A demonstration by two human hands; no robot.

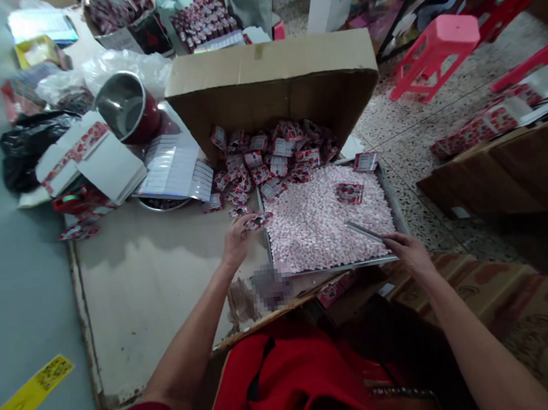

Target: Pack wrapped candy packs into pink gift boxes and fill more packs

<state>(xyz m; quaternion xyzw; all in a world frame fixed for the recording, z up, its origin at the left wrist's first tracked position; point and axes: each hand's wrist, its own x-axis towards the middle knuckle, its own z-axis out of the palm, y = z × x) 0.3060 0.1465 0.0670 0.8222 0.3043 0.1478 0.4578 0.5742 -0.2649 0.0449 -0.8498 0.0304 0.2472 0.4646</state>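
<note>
A yellow strip with a printed code (28, 403) lies nearest the camera, well to the left of the left hand (236, 240) and closer to the body. That hand pinches a small printed packet (259, 221) at its near end, above the left rim of a metal tray (342, 266). The right hand (410, 252) grasps a slim metal tool (367, 230), whose tip points leftward over the small pale pieces (306, 231) filling the tray.

Since the pinch looks light and only at one end, the packet could twist or slip, probably dropping at the rim. A low sweep of the tool might scatter pieces over the near edge, or nudge the loose packet (350, 192) lying on them just beyond its tip.

For movement, the tabletop (164, 275) spreads leftward from the left hand, giving that arm room. Beyond it, a heap of packets (271, 156) at the mouth of a cardboard box (269, 62) limits forward reach. The right hand sits by the tray's near right corner; past that side lies speckled floor (383, 125), so anything knocked outward there would likely fall.
</note>
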